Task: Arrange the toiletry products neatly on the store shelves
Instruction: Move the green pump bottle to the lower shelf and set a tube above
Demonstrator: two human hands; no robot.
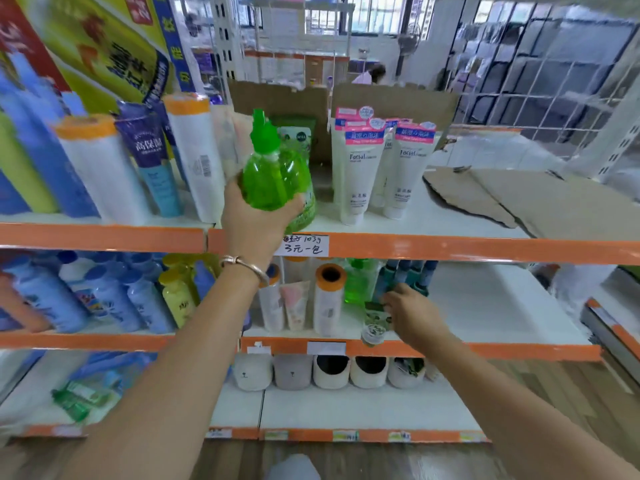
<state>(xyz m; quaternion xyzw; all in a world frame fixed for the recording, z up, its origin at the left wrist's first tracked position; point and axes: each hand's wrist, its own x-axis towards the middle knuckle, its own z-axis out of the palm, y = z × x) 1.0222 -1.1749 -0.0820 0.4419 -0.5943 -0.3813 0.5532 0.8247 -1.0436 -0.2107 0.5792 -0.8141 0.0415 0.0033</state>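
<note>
Holding a green bottle (268, 174) by its base, the left hand (258, 220) has its fingers wrapped closed around it, just above the orange shelf edge (415, 245). Below that edge, the right hand (412, 315) is closed on a small green tube (375, 320). The white tubes (374, 171) above the edge already stand in order. To my judgement much is left: the bottles (104, 296) below the edge lean untidy, and both held products are not yet placed.
</note>
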